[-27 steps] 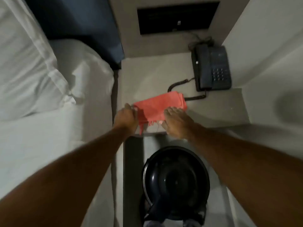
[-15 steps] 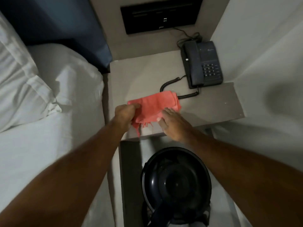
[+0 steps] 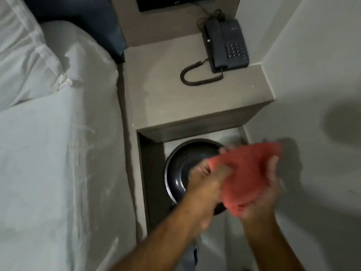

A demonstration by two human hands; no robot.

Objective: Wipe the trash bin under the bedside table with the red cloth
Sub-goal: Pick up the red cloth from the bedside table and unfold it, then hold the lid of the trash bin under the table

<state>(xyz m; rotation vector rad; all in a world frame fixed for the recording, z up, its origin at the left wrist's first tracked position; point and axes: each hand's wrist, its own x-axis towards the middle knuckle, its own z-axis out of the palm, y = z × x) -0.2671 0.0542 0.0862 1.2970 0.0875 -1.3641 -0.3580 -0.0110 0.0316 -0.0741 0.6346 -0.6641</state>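
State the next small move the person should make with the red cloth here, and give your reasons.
Probably lower the red cloth onto the rim of the trash bin. Both the left hand and the right hand hold it bunched above the bin, off the bedside table, and the bin looks not yet touched.

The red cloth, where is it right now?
In the head view the red cloth is at lower right, held in both hands, left hand and right hand, above the trash bin.
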